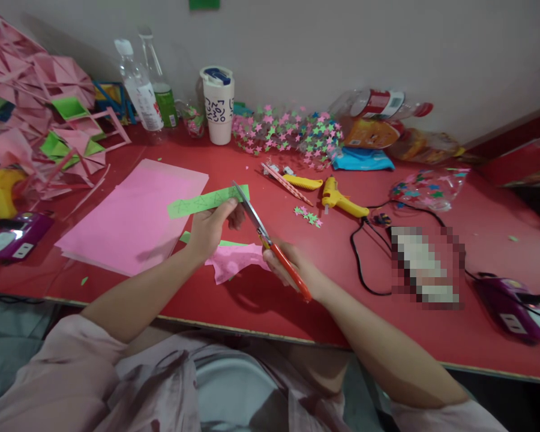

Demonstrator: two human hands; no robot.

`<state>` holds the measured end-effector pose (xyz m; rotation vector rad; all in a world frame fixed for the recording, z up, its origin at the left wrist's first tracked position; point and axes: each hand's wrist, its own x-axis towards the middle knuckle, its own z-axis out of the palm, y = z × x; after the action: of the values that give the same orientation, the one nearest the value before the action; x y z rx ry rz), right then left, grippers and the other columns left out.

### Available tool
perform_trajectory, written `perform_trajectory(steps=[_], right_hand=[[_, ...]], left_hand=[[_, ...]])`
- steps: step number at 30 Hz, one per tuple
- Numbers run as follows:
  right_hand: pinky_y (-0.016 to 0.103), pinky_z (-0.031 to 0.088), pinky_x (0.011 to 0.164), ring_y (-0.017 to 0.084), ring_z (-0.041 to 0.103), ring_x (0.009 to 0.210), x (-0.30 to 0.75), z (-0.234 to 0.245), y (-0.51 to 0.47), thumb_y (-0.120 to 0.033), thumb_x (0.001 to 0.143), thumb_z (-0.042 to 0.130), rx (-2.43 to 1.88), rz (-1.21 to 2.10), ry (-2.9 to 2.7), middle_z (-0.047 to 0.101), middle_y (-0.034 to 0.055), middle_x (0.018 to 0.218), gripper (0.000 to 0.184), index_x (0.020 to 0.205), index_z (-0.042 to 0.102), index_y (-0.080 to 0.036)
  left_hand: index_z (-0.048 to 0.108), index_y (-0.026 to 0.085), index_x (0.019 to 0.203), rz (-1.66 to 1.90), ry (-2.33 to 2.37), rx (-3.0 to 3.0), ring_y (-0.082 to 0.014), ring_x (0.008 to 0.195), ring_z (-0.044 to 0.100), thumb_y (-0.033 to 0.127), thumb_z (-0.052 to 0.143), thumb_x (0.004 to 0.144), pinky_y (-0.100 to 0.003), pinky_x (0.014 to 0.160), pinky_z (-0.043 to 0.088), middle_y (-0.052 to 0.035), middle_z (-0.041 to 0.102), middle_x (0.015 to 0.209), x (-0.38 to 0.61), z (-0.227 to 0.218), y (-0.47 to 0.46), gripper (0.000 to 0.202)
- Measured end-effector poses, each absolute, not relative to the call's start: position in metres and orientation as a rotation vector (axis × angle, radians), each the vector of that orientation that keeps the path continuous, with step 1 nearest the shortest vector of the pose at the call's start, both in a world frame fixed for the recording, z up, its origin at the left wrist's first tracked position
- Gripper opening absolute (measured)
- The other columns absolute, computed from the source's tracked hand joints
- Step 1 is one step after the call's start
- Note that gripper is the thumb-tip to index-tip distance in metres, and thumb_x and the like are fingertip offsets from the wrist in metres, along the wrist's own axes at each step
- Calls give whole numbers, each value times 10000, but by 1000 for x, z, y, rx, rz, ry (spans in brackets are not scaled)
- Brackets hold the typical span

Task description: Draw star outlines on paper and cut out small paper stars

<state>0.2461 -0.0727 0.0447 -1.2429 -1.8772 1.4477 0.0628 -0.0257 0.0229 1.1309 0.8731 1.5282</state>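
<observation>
A green paper strip with star outlines drawn along it is pinched in my left hand, held above the red table. My right hand grips a pair of scissors with red handles, their blades pointing up and left across the strip's right end. Whether the blades are parted is hard to make out. Below my hands lie a cut-up pink paper scrap and another green strip. Small pink and green paper stars form a little pile beyond the scissors.
Pink paper sheets are stacked to the left. A yellow glue gun with a black cord, a yellow cutter and striped pencils lie ahead. Bottles, a white tumbler and star-filled bags line the wall; pink paper constructions fill the far left.
</observation>
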Motion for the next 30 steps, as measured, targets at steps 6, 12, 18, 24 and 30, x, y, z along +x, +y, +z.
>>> perform_trajectory(steps=[6,12,18,24,30], right_hand=[[244,243,462,88,320,479,247,43,-72,-536,842,487,-1246,1449,-1870,356,-63,518,369,698,384,-212],[246,248,467,90,327,481,247,41,-70,-529,842,480,-1258,1457,-1884,355,-63,516,366,687,376,-214],[243,249,460,83,314,469,247,41,-70,-534,842,478,-1261,1447,-1878,350,-68,508,373,683,368,-214],[240,242,442,79,308,456,246,43,-70,-533,840,484,-1261,1467,-1858,349,-71,499,373,684,368,-215],[237,238,434,72,302,440,249,44,-68,-555,813,520,-1267,1483,-1792,349,-77,503,387,698,383,-212]], left_hand=[[599,184,673,1517,890,1145,-88,487,530,278,527,815,-229,455,376,24,565,524,63,23,-25,184],[588,189,671,1519,889,1135,-93,494,536,283,535,810,-230,454,379,23,565,526,63,23,-25,176],[578,188,667,1520,907,1150,-95,499,543,301,533,810,-227,450,381,20,563,522,63,23,-25,187],[581,189,680,1514,926,1141,-102,512,561,316,542,800,-226,444,385,16,576,528,64,23,-25,179],[606,173,670,1432,816,1232,-110,516,571,265,553,747,-249,482,432,-11,640,601,59,30,-24,131]])
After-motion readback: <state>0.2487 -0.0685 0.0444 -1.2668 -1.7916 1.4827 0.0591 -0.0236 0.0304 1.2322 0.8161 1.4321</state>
